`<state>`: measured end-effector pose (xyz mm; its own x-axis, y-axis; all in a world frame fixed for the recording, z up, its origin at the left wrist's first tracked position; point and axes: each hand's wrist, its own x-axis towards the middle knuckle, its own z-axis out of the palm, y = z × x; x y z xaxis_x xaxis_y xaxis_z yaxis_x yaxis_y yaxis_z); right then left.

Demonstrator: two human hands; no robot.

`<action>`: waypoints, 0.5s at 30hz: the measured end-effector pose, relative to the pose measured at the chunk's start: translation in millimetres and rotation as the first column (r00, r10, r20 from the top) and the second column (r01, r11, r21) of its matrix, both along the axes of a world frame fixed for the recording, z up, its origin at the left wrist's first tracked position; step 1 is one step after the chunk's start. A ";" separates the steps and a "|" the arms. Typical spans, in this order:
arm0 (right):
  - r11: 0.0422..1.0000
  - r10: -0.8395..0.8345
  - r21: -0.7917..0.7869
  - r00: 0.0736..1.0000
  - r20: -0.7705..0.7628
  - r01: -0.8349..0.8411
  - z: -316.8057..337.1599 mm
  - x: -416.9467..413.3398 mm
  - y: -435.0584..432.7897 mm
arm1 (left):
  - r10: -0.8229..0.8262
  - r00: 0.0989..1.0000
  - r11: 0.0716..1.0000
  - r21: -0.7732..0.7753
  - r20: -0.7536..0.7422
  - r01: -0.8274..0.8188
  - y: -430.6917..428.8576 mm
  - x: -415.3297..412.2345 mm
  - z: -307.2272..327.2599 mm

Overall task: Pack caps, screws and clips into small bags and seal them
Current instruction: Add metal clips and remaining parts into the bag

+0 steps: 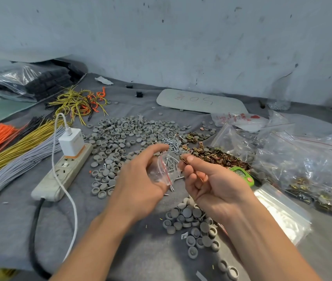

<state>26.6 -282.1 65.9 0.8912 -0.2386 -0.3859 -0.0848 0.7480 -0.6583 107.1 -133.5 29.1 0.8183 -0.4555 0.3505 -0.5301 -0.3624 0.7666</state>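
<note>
a small clear bag [164, 169] with a red seal strip is held in the left hand [140, 179], fingers closed around its lower body, above the grey cloth [120, 250] near the middle of the table. the bag is kept with its mouth up and toward the right hand, evidently so that parts can be dropped in; its long axis is tilted away from the person. screws [170, 164] are seen inside, lying roughly along that axis. a few brass clips [184, 160] are pinched between thumb and forefinger of the right hand [207, 183], just beside the mouth. loose caps [128, 132], screws and clips are piled behind, within reach.
</note>
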 end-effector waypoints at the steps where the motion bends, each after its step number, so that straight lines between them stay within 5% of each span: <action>1: 1.000 0.001 0.025 1.000 -0.015 0.000 0.6 0.3 0.2 | -0.006 1.000 1.000 0.027 0.029 0.006 -0.6 -1.1 0.7; 9: 0.999 -0.018 0.041 0.997 -0.081 0.021 -0.8 0.7 0.4 | -0.034 0.995 0.999 0.039 0.090 0.030 -4.6 -5.2 1.0; 11: 0.983 -0.054 -0.182 0.995 -0.088 0.037 -3.0 1.0 1.8 | -0.021 0.995 0.999 0.034 0.095 0.018 -4.4 -5.6 1.5; 13: 0.834 -0.109 -0.547 0.994 -0.030 0.075 -6.4 1.4 4.9 | -0.032 0.996 0.999 0.026 0.080 0.030 -3.9 -6.4 2.4; 15: 0.679 -0.069 -0.727 0.995 0.076 0.102 -7.3 1.7 9.5 | -0.042 0.998 0.999 0.008 0.046 0.042 -4.0 -7.4 3.4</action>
